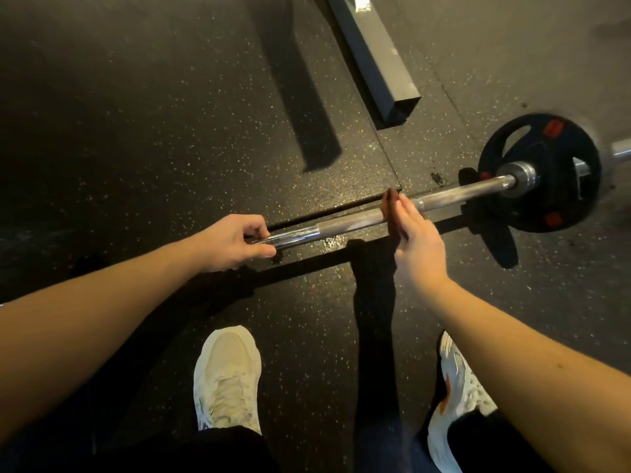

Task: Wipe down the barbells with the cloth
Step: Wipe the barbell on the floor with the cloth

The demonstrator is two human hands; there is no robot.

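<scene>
My left hand [235,242] curling round smooth chrome stretch of long steel barbell [358,218], grip holding bar. Barbell lying low over black speckled rubber floor [136,131], slanting up toward right. My right hand [415,240] standing edge-on at knurled middle, fingers straight, grip wide. Dark strip beneath it: cloth or shadow, cannot tell. Black round weight plate with red marks [539,172] sitting at bar's right end.

The speckled black floor [136,131] bears a grey metal beam [372,59], the weight plate [532,209] of the barbell [358,220], a left shoe [227,377] and a right shoe [457,394].
</scene>
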